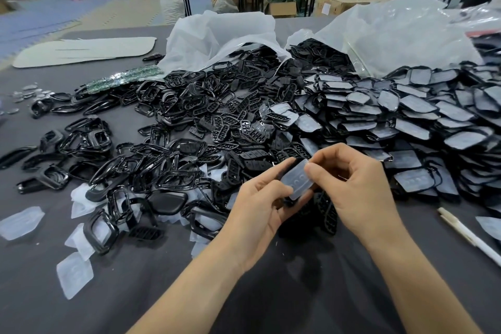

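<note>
Head: translucent, dimpled silicone pad (296, 183)

Both hands (306, 198) pinching translucent pad (297, 181), black plastic parts (206, 116) heaped behind

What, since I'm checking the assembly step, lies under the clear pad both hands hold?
A black slotted piece shows partly beneath the clear pad. The left hand and right hand pinch the pad and hide the rest; whether pad and piece touch is unseen.

Translucent rubber pad (296, 183) lies between left hand (260, 209) and right hand (357, 187); black plastic shell heap (189, 106) lies behind; white plastic pen (469, 236) lies right.
</note>
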Tool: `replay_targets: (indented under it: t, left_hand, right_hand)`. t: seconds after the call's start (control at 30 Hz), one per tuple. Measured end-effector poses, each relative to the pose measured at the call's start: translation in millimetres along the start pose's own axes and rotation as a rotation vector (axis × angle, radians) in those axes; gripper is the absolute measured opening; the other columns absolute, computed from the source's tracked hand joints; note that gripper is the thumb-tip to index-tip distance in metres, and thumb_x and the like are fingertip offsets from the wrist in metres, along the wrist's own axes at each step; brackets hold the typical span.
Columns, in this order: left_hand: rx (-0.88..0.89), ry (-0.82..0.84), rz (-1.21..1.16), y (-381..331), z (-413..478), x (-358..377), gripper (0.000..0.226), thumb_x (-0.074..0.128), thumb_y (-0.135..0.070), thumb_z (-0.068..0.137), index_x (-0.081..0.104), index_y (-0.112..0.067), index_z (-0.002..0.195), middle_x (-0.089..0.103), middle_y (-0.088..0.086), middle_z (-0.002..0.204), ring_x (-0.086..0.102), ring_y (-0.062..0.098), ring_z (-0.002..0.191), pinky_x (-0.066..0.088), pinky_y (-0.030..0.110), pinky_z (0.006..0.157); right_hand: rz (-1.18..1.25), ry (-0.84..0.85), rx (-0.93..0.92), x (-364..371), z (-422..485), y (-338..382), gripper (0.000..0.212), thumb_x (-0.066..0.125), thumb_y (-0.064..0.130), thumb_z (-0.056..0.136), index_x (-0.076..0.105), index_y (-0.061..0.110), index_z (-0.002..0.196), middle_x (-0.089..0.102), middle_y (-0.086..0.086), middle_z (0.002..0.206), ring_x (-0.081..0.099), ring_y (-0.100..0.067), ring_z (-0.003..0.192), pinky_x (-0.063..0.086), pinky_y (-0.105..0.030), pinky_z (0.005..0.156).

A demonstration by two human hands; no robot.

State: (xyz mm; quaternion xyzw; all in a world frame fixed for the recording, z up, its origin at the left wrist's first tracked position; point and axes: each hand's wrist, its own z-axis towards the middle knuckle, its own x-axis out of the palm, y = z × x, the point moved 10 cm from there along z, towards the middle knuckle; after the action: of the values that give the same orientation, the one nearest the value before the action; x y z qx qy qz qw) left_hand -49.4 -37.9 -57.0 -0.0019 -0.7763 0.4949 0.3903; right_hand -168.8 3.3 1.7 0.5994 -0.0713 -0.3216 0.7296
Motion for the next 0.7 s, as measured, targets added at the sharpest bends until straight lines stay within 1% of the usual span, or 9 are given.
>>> replay_targets:
  t: [0.13, 0.23, 0.33, 0.43, 0.6, 0.7]
  left_hand:
    - [0.002, -0.010, 0.013, 0.1, -1.2, -0.1, 0.040, 0.039, 0.013, 0.089, 0.067, -0.005, 0.112, 0.072, 0.018, 0.105, 0.070, 0.020, 0.089, 0.058, 0.025, 0.072]
    - [0.012, -0.003, 0.034, -1.8, -2.0, 0.8, 0.041, 0.038, 0.014, 0.090, 0.067, -0.005, 0.111, 0.072, 0.018, 0.105, 0.071, 0.020, 0.088, 0.058, 0.024, 0.071]
    - [0.024, -0.005, 0.065, -1.1, -2.8, 1.7, 0.041, 0.039, 0.015, 0.091, 0.067, -0.006, 0.112, 0.072, 0.014, 0.106, 0.070, 0.017, 0.090, 0.058, 0.024, 0.074]
    - [0.035, -0.018, 0.087, -0.1, -3.1, 2.7, 0.036, 0.042, 0.011, 0.094, 0.067, -0.007, 0.111, 0.073, 0.010, 0.105, 0.070, 0.013, 0.091, 0.058, 0.024, 0.076]
    - [0.049, -0.048, 0.130, 0.3, -2.4, 0.0, 0.034, 0.041, 0.006, 0.097, 0.067, -0.010, 0.111, 0.072, 0.010, 0.109, 0.070, 0.011, 0.093, 0.057, 0.023, 0.075]
    - [0.056, -0.058, 0.161, 0.7, -1.8, -1.0, 0.036, 0.040, 0.007, 0.097, 0.068, -0.012, 0.109, 0.073, 0.009, 0.107, 0.070, 0.011, 0.092, 0.057, 0.023, 0.076]
  right_hand:
    - [-0.017, 0.017, 0.005, 0.6, 0.2, -0.1, 0.013, 0.072, 0.012, 0.080, 0.065, 0.022, 0.074, 0.070, 0.004, 0.071, 0.065, -0.013, 0.066, 0.055, -0.025, 0.066]
    - [-0.018, 0.025, 0.023, -0.4, 1.1, -2.5, 0.011, 0.072, 0.013, 0.080, 0.066, 0.021, 0.074, 0.070, 0.005, 0.072, 0.066, -0.012, 0.067, 0.055, -0.027, 0.068]
    - [-0.032, 0.020, 0.021, -0.8, 1.0, -3.2, 0.013, 0.072, 0.012, 0.081, 0.066, 0.022, 0.074, 0.070, 0.007, 0.072, 0.065, -0.009, 0.066, 0.054, -0.025, 0.068]
    - [-0.043, 0.006, 0.018, -1.1, 0.8, -3.2, 0.013, 0.072, 0.013, 0.080, 0.066, 0.023, 0.074, 0.070, 0.008, 0.072, 0.065, -0.007, 0.065, 0.054, -0.022, 0.067]
    - [-0.053, -0.013, 0.031, -2.1, 0.4, -6.6, 0.014, 0.073, 0.015, 0.080, 0.065, 0.025, 0.075, 0.070, 0.008, 0.071, 0.065, -0.007, 0.064, 0.053, -0.023, 0.066]
    - [-0.049, 0.004, 0.033, 1.7, -0.1, -6.6, 0.015, 0.073, 0.013, 0.080, 0.065, 0.024, 0.074, 0.070, 0.008, 0.071, 0.064, -0.008, 0.063, 0.054, -0.023, 0.065]
